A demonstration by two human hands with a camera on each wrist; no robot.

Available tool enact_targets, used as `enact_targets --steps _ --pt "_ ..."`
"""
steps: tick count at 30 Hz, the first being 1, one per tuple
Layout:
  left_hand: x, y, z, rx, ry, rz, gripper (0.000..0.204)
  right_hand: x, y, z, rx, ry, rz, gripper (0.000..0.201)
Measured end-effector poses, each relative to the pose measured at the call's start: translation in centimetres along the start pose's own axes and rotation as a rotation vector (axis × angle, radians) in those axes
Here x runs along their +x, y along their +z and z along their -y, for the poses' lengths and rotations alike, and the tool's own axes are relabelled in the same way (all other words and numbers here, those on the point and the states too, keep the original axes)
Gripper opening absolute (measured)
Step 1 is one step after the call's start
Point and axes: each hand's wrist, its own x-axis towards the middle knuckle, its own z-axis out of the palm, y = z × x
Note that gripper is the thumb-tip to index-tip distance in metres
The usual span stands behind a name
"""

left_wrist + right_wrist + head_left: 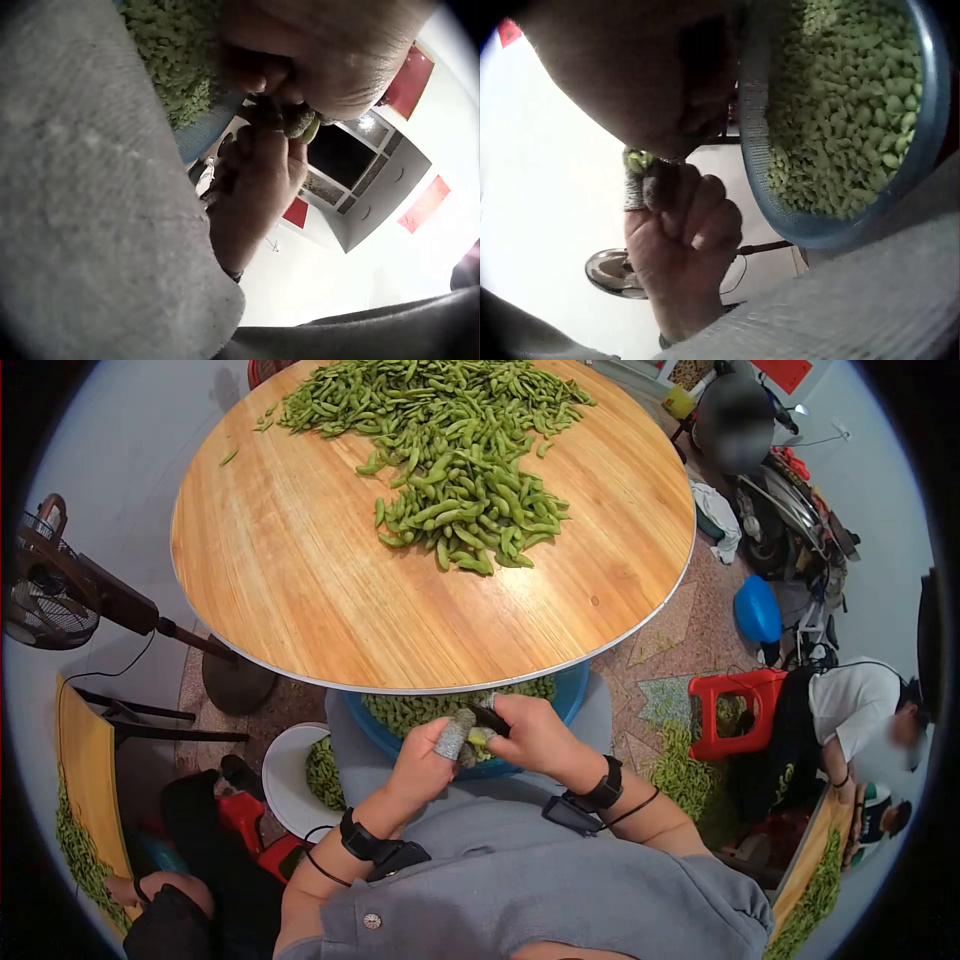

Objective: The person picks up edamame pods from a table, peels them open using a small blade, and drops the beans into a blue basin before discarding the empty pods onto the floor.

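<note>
- Evidently, a green pod [478, 739] sits between the person's fingertips, above the blue basket [573, 698] of beans [840, 127].
- The left hand [418, 765] and right hand [540, 735] pinch it from opposite sides, neither clearly nearer.
- Its long axis is too covered to tell.

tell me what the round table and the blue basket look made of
The round table looks like wood or wood-look laminate, with a glossy finish: it shows grain, a knot and a bright reflection. The blue basket is probably plastic, slightly shiny, with a smooth rim and finely perforated wall.
</note>
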Motion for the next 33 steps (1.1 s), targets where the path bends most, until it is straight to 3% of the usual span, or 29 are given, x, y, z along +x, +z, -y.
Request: enact_targets --steps 2,4,7,9,13,15,17,19,21,23,24,25,26,27,29,31,32,33 --pt "0.4 0.1 -0.3 0.211 0.209 -0.009 0.011 -0.1 0.5 -0.1 0.046 0.091 -0.027 0.023" --pt "1.2 -0.4 0.9 0.227 0.178 -0.013 0.013 -0.3 0.8 -0.1 0.092 0.188 -0.036 0.023" --pt "1.7 -1.0 0.9 0.261 0.079 -0.027 0.013 -0.4 0.5 -0.3 -0.14 0.167 -0.058 0.021" --pt "1.7 -1.3 0.7 0.183 0.131 -0.051 0.012 -0.7 -0.5 -0.1 -0.277 0.032 -0.076 0.017" --pt "0.8 -2.6 0.0 0.055 0.054 -0.026 0.01 0.8 -4.1 3.5 -0.111 0.007 -0.058 0.018" --pt "0.3 -3.2 -0.7 0.101 0.119 -0.057 0.014 3.3 -5.4 3.8 -0.094 -0.004 -0.32 0.016" --pt "-0.8 -4.6 -0.5 0.172 0.135 -0.088 0.012 7.0 -6.8 2.0 -0.252 -0.037 -0.368 0.016" --pt "-2.5 -6.6 0.1 0.127 0.089 -0.273 0.012 10.7 -7.3 1.4 -0.34 -0.096 -0.482 0.017" --pt "-4.6 -8.8 0.6 0.206 0.084 -0.45 0.013 13.8 -7.2 0.1 -0.425 -0.104 -0.479 0.017" --pt "-6.6 -11.9 3.1 0.463 0.12 -0.614 0.018 15.2 -7.0 -0.4 -0.508 -0.109 -0.475 0.018" --pt "-8.2 -13.2 3.1 0.793 -0.034 -0.646 0.031 15.6 -6.8 -0.5 -0.528 -0.06 -0.429 0.019" --pt "-9.4 -13.8 3.3 0.798 -0.037 -0.651 0.031 15.8 -6.7 -0.5 -0.549 -0.011 -0.382 0.02" --pt "-10.4 -14.1 3.6 1.057 -0.131 -0.687 0.037 15.6 -6.6 -0.3 -0.543 -0.014 -0.379 0.02" --pt "-11.0 -14.2 3.7 1.312 -0.233 -0.715 0.043 14.8 -6.6 0.1 -0.505 -0.058 -0.425 0.02" --pt "-10.9 -12.9 2.1 1.306 -0.2 -0.756 0.035 13.2 -6.7 0.3 -0.464 -0.099 -0.461 0.021" --pt "-9.3 -11.8 0.2 1.172 0.126 -0.657 0.025 11.6 -7.0 0.0 -0.042 -0.017 -0.333 0.021" --pt "-8.2 -10.5 -1.1 0.998 0.229 -0.627 0.02 10.9 -7.4 0.1 -0.04 -0.011 -0.331 0.021" --pt "-6.9 -8.9 -2.4 0.898 0.31 -0.575 0.021 10.3 -7.8 0.3 0.352 0.184 -0.222 0.019"
